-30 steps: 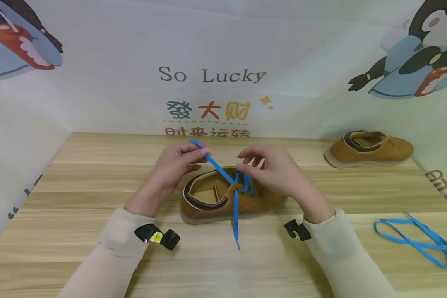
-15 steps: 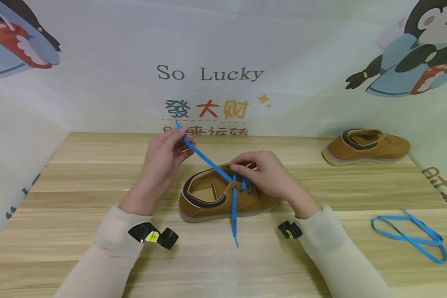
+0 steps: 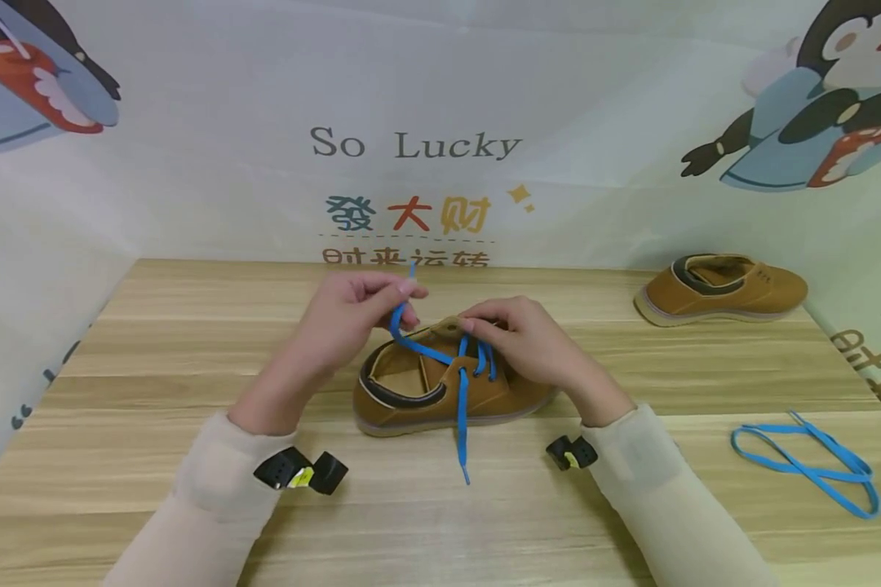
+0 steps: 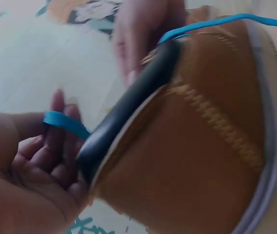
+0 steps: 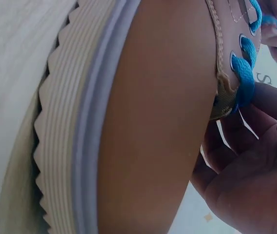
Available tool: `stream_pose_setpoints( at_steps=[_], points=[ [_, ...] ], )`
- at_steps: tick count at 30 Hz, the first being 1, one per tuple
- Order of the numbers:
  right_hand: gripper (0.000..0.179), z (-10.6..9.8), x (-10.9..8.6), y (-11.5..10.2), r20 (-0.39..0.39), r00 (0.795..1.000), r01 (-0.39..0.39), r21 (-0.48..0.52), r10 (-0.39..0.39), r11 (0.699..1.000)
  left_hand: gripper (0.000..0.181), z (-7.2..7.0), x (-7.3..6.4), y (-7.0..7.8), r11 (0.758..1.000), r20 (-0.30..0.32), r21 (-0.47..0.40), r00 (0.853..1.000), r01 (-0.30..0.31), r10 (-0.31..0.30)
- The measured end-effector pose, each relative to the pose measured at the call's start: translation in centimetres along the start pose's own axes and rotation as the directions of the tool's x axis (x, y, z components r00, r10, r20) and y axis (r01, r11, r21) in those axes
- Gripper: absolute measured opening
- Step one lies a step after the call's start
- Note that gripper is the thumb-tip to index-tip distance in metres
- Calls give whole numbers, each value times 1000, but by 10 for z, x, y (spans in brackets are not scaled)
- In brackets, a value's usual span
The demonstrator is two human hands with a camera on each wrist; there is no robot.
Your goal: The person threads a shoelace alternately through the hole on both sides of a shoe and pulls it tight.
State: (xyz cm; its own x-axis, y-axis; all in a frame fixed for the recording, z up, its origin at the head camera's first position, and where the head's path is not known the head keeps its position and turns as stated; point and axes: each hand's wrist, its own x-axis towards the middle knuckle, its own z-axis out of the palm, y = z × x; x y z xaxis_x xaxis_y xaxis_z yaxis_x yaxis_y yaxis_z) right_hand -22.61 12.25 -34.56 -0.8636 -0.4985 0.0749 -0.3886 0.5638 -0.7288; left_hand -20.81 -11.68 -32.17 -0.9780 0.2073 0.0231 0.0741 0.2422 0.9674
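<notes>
A brown shoe (image 3: 510,391) sits on the table with its toe to the right. A blue shoelace (image 3: 463,416) threads its eyelets, and one end hangs down the near side. My left hand (image 3: 345,318) pinches the lace's other end above the collar, its tip poking up past the fingers. With thumb and fingertips, my right hand (image 3: 532,338) holds the far eyelet flap. In the left wrist view the lace (image 4: 63,121) bends over the finger beside the dark padded collar (image 4: 128,107). In the right wrist view the right thumb lies by the lace loops (image 5: 245,80).
A second brown shoe (image 3: 767,297), with no lace in it, stands at the back right. Another blue shoelace (image 3: 822,477) lies loosely looped on the right of the wooden table (image 3: 154,367). A printed white backdrop (image 3: 227,163) rises behind the table.
The left hand first drew the lace up and left, then came back right toward the flap, leaving the lace slack and bent. The right hand has settled onto the far flap.
</notes>
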Motion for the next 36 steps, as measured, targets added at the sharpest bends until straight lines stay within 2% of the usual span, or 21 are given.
stream_pose_setpoints(
  at_steps=[3, 5, 7, 9, 12, 14, 15, 17, 21, 23, 27, 30, 36],
  points=[
    [26, 0, 1, -1, 3, 1000, -12, 29, 12, 999, 27, 10, -3, 1, 988, 125, 154, 992, -11, -9],
    [26, 1, 1, -1, 6, 1000, -16, 44, 16, 999, 26, 17, -5, 0, 971, 170, 237, 985, -29, -12],
    [26, 1, 1, -1, 12, 1000, -21, 64, 20, 998, 27, 24, -8, 0, 942, 199, 331, 980, -55, -13],
    [26, 2, 1, -1, 15, 1000, -25, 75, 24, 997, 30, 31, -10, 0, 892, 206, 445, 979, -81, -13],
    [26, 2, 1, 0, 20, 999, -30, 87, 29, 996, 35, 40, -12, -2, 791, 190, 601, 982, -117, 1],
    [26, 3, 1, 0, 18, 999, -33, 86, 32, 996, 37, 45, -12, -3, 728, 172, 671, 985, -138, 29],
    [26, 3, 1, 0, 18, 999, -33, 86, 31, 996, 38, 47, -12, -3, 711, 163, 689, 986, -140, 36],
    [26, 3, 1, 0, 18, 999, -31, 87, 29, 996, 37, 49, -11, -5, 705, 139, 697, 989, -127, 41],
    [25, 2, 1, 1, 23, 999, -27, 98, 25, 995, 35, 49, -11, -5, 752, 106, 654, 994, -90, 26],
    [25, 2, 1, 0, 26, 999, -28, 103, 25, 994, 34, 49, -11, -5, 761, 98, 643, 995, -82, 24],
    [26, 2, 1, 0, 35, 999, -34, 103, 31, 994, 35, 50, -11, -6, 735, 83, 672, 996, -88, 44],
    [29, 2, 2, 1, 36, 998, -51, 140, 46, 989, 35, 52, -11, -6, 718, 70, 690, 996, -90, 58],
    [31, 8, 3, 3, 29, 987, -162, 303, 161, 939, 37, 54, -10, -9, 695, 42, 712, 994, -101, 101]
  ],
)
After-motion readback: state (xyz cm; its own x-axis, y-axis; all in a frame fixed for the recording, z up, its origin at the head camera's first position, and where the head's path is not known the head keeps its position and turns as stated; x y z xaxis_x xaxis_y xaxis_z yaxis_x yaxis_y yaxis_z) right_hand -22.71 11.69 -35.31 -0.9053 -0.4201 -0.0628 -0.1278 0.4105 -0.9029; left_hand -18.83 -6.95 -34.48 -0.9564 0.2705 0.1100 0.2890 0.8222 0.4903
